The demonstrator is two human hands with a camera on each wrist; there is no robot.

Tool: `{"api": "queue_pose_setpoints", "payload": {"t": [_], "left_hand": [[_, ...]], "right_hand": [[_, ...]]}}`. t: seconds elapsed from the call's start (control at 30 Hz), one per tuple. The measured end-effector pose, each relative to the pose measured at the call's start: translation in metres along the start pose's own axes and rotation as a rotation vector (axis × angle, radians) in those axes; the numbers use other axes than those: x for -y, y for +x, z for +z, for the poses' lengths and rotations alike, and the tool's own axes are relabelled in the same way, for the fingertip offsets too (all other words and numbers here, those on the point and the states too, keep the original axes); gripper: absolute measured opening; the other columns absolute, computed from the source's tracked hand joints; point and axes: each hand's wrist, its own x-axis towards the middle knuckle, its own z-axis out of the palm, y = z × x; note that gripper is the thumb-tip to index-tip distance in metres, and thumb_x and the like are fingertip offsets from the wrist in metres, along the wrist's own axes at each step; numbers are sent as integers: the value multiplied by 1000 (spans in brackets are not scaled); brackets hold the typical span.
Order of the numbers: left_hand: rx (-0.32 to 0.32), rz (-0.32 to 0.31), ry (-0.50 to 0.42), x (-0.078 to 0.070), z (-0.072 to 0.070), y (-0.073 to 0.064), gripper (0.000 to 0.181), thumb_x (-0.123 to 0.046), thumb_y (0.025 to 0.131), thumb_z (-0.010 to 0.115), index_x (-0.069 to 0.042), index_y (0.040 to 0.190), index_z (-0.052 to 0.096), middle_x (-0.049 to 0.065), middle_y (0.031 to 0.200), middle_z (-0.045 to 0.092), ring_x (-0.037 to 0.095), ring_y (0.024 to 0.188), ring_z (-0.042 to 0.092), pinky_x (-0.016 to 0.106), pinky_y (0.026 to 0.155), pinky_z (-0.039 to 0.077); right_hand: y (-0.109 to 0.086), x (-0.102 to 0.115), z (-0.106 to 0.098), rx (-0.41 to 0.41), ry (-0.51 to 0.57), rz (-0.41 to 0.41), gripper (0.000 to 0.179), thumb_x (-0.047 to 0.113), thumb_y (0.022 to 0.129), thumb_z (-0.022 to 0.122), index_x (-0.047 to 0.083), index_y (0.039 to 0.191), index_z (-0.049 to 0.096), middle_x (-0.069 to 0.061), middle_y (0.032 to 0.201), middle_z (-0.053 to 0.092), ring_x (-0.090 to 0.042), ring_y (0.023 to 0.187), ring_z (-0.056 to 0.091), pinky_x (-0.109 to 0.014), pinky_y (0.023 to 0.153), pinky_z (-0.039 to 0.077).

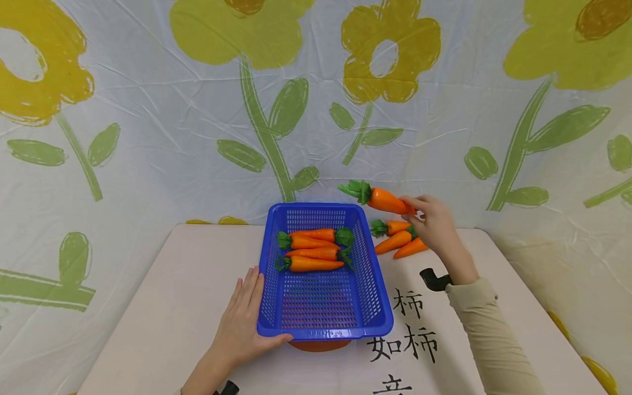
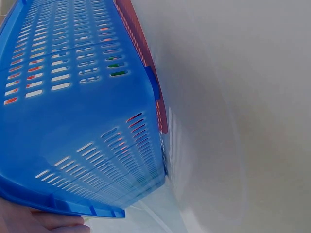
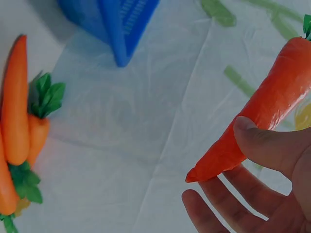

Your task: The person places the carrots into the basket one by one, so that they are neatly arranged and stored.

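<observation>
- Rising beyond the work area, a creased, pale backdrop [image 1: 429,148] carries yellow flowers and green leaves.
- A light tabletop [image 1: 212,252] bears black Chinese characters [image 1: 412,343] down its right half.
- On it stands a blue perforated plastic basket [image 1: 340,333].
- A left hand [image 1: 242,321], fingers straight, rests against the basket's left near corner.
- A right hand [image 1: 436,225] pinches the tip of an orange carrot [image 1: 387,201] above the tabletop's far right.
- Four carrots [image 1: 316,265] lie crosswise inside the basket; other carrots [image 1: 393,241] lie just right of it.
</observation>
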Motion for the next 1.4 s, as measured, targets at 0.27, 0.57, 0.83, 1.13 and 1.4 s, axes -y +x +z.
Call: {"api": "queue_pose_setpoints", "payload": {"t": [0.27, 0.57, 0.83, 1.13, 1.4], "left_hand": [[-13, 11, -1, 0, 0, 1, 125, -89, 74, 48, 12, 148, 33, 25, 159, 25, 41, 145, 28, 40, 124, 9], [-12, 13, -4, 0, -1, 2, 125, -88, 74, 50, 12, 148, 33, 25, 159, 25, 42, 144, 28, 41, 124, 10], [-16, 18, -7, 1, 0, 1, 126, -88, 74, 49, 12, 148, 32, 25, 159, 24, 42, 144, 28, 40, 124, 9], [-27, 27, 3, 1, 1, 2, 126, -89, 74, 47, 13, 147, 34, 26, 158, 25, 43, 144, 29, 45, 123, 14], [-25, 28, 2, 1, 1, 2, 126, -89, 74, 48, 13, 146, 35, 26, 158, 27, 43, 143, 30, 45, 123, 14]], "right_hand": [[10, 28, 10, 52, -22, -54, 38, 0, 87, 73, 0, 125, 68, -22, 104, 65, -35, 83, 54, -44, 70, 49], [19, 50, 31, 124, -15, -141, 38, 2, 86, 75, 0, 123, 69, -20, 97, 65, -33, 78, 55, -40, 63, 46], [14, 64, 60, 256, -38, -177, 36, 3, 85, 76, 1, 121, 71, -15, 90, 64, -29, 75, 56, -38, 64, 50], [7, 75, 90, 489, -110, -90, 34, 6, 85, 76, 3, 118, 73, -16, 97, 70, -26, 79, 62, -35, 67, 55], [1, 83, 111, 640, -126, 36, 32, 7, 85, 76, 6, 117, 74, -13, 114, 71, -32, 110, 64, -46, 95, 53]]}}
